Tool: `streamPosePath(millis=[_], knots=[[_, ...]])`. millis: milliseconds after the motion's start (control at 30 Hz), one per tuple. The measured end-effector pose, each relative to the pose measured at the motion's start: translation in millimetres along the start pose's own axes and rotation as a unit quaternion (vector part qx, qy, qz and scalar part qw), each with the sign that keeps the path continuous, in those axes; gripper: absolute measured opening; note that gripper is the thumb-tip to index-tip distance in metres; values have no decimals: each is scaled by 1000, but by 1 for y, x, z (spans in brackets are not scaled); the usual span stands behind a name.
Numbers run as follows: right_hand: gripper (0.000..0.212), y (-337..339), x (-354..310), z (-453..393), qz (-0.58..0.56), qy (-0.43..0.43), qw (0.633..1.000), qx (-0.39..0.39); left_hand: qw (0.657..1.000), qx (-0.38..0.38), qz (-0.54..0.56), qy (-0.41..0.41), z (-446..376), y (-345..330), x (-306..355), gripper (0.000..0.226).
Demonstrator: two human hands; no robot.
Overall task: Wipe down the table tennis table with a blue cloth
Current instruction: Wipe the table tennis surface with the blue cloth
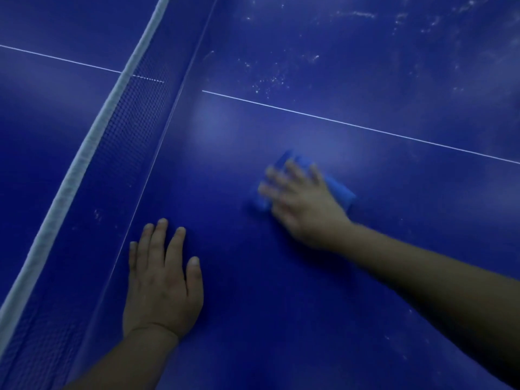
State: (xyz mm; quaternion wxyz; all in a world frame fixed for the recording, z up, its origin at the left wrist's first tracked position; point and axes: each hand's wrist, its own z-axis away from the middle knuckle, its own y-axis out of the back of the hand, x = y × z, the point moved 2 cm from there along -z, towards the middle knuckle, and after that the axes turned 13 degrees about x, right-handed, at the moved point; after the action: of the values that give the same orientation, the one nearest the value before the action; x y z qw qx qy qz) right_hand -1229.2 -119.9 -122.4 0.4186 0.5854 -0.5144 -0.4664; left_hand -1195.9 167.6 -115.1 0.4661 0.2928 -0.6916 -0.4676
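Observation:
The dark blue table tennis table [365, 263] fills the view. My right hand [304, 204] lies flat with spread fingers on a folded blue cloth [339, 191] and presses it onto the surface; the hand is blurred by motion. The cloth shows beyond the fingertips and at the hand's right side. My left hand [163, 280] rests flat on the table, fingers straight, holding nothing, a little right of the net.
The net [92, 142] with its white top band runs diagonally from the lower left to the top centre. A thin white centre line [351, 123] crosses the table. Whitish dust specks and smears [270, 80] lie on the far half beyond that line.

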Motion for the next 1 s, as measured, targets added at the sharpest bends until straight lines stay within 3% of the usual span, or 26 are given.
streamPosePath(millis=[67,133,167,233,300,333,367,433,500,567,667,733,800,867,933,1000], knots=[[46,9,-17,48,-29,228,970,-76,1000,2,4,-1,0,0,-1,68],[46,21,23,55,-8,281,956,-86,1000,7,7,-1,0,0,-1,68],[46,25,49,43,12,226,972,-63,1000,9,8,-1,0,0,-1,68],[46,31,104,6,50,-31,998,-20,1000,11,8,0,0,1,-1,68],[48,32,120,-18,55,-238,970,-3,1000,11,9,0,1,1,-1,68],[48,28,109,-21,63,-238,969,3,1000,14,11,2,1,2,-2,68],[47,22,90,-17,60,-182,981,14,1000,15,10,1,0,2,-2,68],[49,12,43,15,18,48,999,-7,1000,12,7,-2,1,1,-2,67],[48,12,20,43,-2,230,971,-68,1000,13,3,-2,0,2,-3,67],[50,17,36,21,9,206,976,-67,1000,9,1,-3,1,1,-2,67],[50,11,58,-55,25,-16,999,-22,1000,13,-2,-2,2,0,-4,66],[47,3,47,-100,11,-47,999,-10,1000,17,8,1,2,0,-3,66],[47,-9,12,-116,-1,18,1000,-25,999,24,22,6,2,0,-4,67],[51,-14,-29,-82,-6,195,980,-33,999,25,31,6,2,1,-4,67],[54,-6,-58,-6,-46,404,910,-83,999,25,31,5,2,1,-4,66],[46,10,-33,49,-94,498,853,-123,999,24,26,3,1,1,-4,65]])
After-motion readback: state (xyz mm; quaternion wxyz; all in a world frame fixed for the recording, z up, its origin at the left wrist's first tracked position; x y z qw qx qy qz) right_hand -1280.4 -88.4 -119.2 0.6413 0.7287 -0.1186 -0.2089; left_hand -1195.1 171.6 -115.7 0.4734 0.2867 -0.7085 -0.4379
